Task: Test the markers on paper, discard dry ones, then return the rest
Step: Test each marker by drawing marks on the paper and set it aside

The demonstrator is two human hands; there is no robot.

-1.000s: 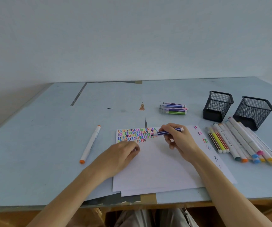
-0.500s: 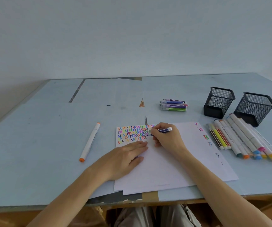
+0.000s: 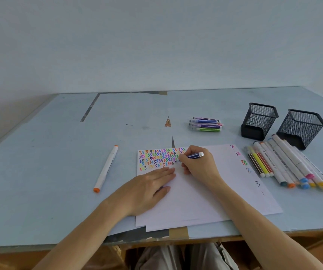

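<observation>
Blue marker [image 3: 192, 155] pinched in the right hand [image 3: 199, 165], fingers curled tight, tip down on the paper [image 3: 205, 195] at the edge of the coloured squiggles [image 3: 159, 157]. Left hand [image 3: 149, 189] lies flat, fingers straight, pressing the sheet just beside it. Outward, more markers [image 3: 289, 166] lie right, near two mesh cups [image 3: 259, 120].

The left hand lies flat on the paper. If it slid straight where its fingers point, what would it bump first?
Probably the right hand, gripping the blue marker just beyond the left hand fingertips.
</observation>
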